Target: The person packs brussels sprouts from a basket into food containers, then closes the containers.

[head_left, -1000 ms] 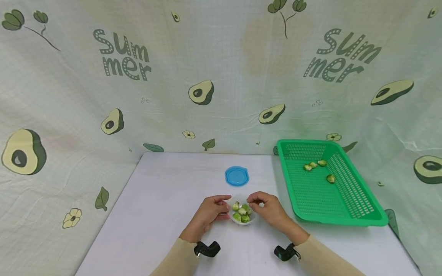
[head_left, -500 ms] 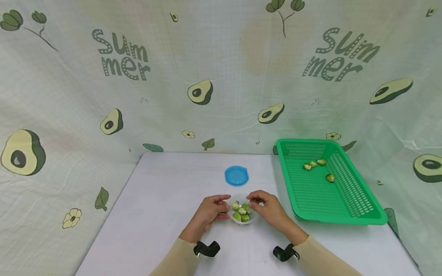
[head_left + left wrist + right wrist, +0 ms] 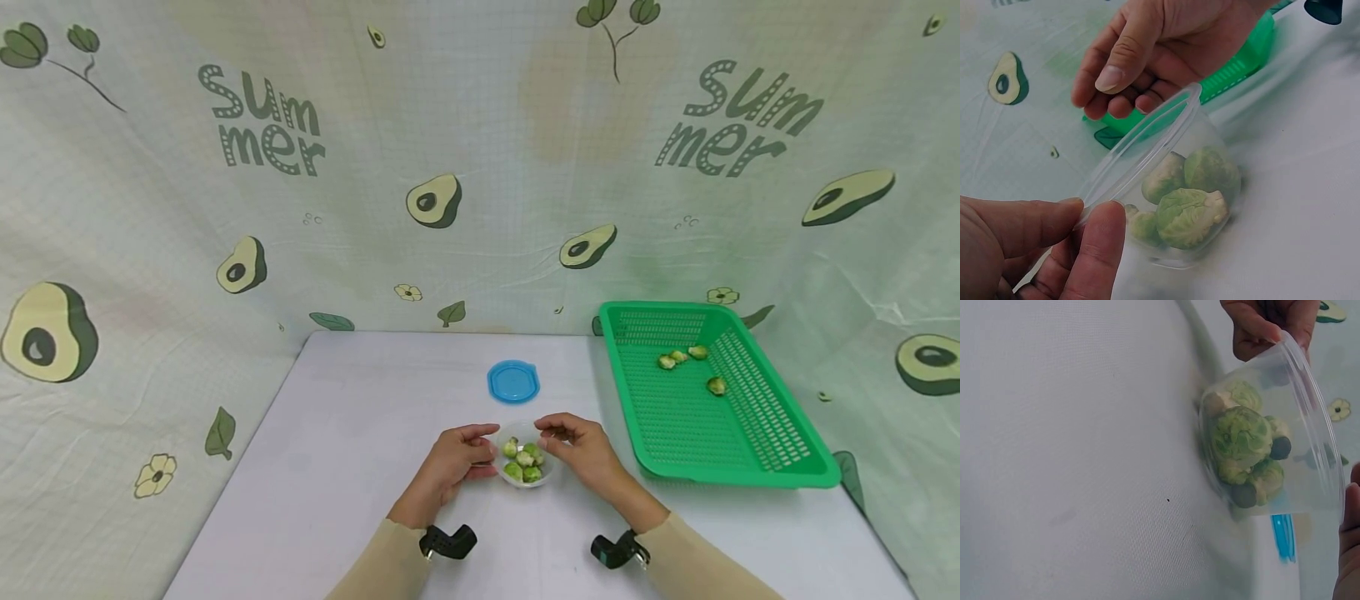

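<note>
A small clear plastic container [image 3: 1210,137] with several Brussels sprouts [image 3: 523,458] in it stands on the white table between the hands. At its left side, my left hand [image 3: 461,457] pinches the rim between thumb and finger, as the left wrist view shows close up. My right hand [image 3: 576,450] hovers at the opposite rim, fingers loosely bent and thumb clear of the rim in the left wrist view. Larger and sharper in that view, one sprout [image 3: 1188,219] rests against the container's wall. Beyond the container, a blue lid [image 3: 513,382] lies flat on the table.
To the right, a green plastic basket [image 3: 637,417] stands on the table with several Brussels sprouts [image 3: 717,386] inside. A printed avocado cloth [image 3: 480,167] hangs behind and around the table [image 3: 337,417].
</note>
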`<state>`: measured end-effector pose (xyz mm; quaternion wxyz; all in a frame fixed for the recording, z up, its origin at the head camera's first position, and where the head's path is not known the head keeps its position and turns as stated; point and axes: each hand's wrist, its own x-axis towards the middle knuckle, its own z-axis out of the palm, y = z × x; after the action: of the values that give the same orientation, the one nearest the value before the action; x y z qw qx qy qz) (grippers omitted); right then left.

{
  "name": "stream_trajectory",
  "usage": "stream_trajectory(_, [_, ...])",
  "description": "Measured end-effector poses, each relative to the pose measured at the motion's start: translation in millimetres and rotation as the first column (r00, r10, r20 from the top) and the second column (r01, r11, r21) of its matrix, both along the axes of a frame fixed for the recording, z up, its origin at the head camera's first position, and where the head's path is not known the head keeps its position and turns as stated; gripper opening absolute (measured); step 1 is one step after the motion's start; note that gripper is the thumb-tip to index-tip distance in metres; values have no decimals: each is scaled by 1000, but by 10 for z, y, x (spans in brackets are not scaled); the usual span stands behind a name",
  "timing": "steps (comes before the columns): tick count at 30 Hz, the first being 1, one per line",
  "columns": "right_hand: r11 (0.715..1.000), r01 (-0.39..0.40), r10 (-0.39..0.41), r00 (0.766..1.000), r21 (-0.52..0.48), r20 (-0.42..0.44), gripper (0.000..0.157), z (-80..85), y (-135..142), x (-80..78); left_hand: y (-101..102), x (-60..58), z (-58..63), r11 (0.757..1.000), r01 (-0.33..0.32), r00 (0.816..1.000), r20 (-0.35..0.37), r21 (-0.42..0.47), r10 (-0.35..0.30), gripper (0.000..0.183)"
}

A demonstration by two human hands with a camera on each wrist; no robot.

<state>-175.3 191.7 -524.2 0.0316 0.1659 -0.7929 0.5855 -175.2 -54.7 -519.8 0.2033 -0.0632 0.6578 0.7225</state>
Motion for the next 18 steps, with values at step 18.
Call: stream_trajectory(18, [999, 6, -6, 1000, -35, 14, 23, 6, 2, -3, 4, 7, 5, 1000, -3, 1000, 10, -1, 3, 48])
